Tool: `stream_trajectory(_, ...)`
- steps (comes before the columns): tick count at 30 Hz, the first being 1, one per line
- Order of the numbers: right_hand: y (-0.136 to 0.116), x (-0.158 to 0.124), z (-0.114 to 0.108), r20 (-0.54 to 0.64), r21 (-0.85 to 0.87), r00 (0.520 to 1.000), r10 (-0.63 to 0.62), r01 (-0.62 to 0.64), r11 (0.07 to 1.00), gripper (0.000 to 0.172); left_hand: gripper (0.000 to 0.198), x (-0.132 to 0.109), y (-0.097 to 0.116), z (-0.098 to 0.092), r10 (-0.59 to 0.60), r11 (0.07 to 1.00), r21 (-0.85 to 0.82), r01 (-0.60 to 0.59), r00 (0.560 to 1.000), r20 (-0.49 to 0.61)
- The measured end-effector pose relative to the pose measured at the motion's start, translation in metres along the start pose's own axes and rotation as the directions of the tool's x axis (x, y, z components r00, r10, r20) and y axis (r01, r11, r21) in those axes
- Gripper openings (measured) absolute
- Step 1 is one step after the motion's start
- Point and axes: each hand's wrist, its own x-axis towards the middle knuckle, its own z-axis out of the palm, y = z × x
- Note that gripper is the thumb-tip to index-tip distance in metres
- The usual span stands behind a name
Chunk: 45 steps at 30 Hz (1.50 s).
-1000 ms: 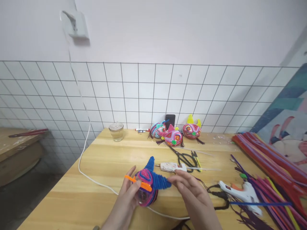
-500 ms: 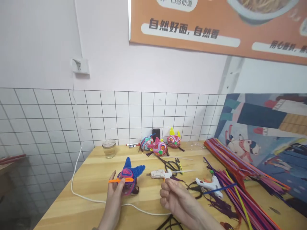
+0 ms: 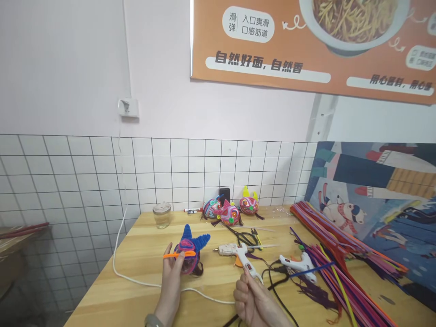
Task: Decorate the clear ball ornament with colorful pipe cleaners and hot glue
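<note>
My left hand (image 3: 173, 274) is closed around a round, fish-like craft (image 3: 186, 246) wound with pink and purple chenille stems, with two blue fuzzy points on top. A short orange chenille stem (image 3: 173, 255) lies under my left thumb, across the front of the craft. My right hand (image 3: 250, 295) has its fingers curled and the thumb pressed toward the index finger. Its fingertips are at the lower end of the handle of a white glue gun (image 3: 230, 249), which lies on the table. Whatever sits in that pinch, if anything, is hidden.
A second glue gun (image 3: 299, 265) lies at right, beside bundled chenille stems (image 3: 335, 277). Black scissors (image 3: 243, 237) lie behind the first gun. Several finished crafts (image 3: 229, 214), a phone (image 3: 224, 195) and a glass jar (image 3: 161, 215) stand toward the wall. A white cord (image 3: 136, 284) crosses the table.
My right hand has moved down toward me, uncovering the glue gun's handle. My left hand keeps hold of the craft and orange stem. The camera view has tilted up slightly.
</note>
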Motion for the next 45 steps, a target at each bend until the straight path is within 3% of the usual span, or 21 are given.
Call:
stream_trajectory(4,0.002,0.005,0.004,0.056,-0.059,0.998,-0.011,0.014,0.998,0.038,0.07,-0.002,0.0,0.001,0.005,1.0,-0.02,-0.005,1.0,-0.011)
stream_trajectory(9,0.002,0.019,0.008,0.105,-0.086,0.994,-0.031,0.04,0.995,0.038,0.074,0.01,-0.015,0.001,-0.034,0.998,-0.047,0.029,0.995,-0.097)
stream_trajectory(14,0.006,0.034,0.008,0.049,-0.067,0.999,0.012,-0.009,0.998,0.033,0.081,0.018,-0.032,0.002,-0.081,0.995,-0.07,0.074,0.992,-0.1)
stream_trajectory(19,0.01,0.049,0.011,-0.001,-0.005,0.997,0.072,-0.072,0.997,0.031,0.091,0.012,-0.035,0.002,-0.128,0.988,-0.093,0.123,0.99,-0.053)
stream_trajectory(27,0.01,0.073,0.019,-0.022,0.055,0.986,0.164,-0.163,0.985,0.052,0.092,0.011,-0.025,-0.002,-0.178,0.979,-0.114,0.167,0.98,-0.088)
stream_trajectory(30,0.008,0.078,0.019,-0.007,-0.007,0.986,0.169,-0.169,0.986,0.053,0.092,0.013,-0.019,-0.006,-0.226,0.968,-0.121,0.22,0.973,-0.035)
stream_trajectory(33,0.008,0.083,0.014,0.011,-0.12,0.99,0.142,-0.139,0.983,0.049,0.094,0.014,-0.015,-0.009,-0.229,0.968,-0.122,0.221,0.972,-0.052)
stream_trajectory(37,0.011,0.088,0.004,0.061,-0.312,0.991,0.117,-0.092,0.945,0.054,0.088,0.014,-0.02,-0.011,-0.177,0.982,-0.093,0.166,0.977,-0.121)
stream_trajectory(41,0.02,0.091,-0.001,0.088,-0.411,0.99,0.113,-0.067,0.909,0.047,0.087,0.01,-0.031,-0.007,-0.087,0.996,-0.048,0.079,0.979,-0.184)
stream_trajectory(45,0.033,0.091,-0.001,0.155,-0.508,0.988,0.028,0.055,0.86,0.055,0.078,0.001,-0.036,0.003,-0.053,0.998,-0.051,0.044,0.98,-0.191)
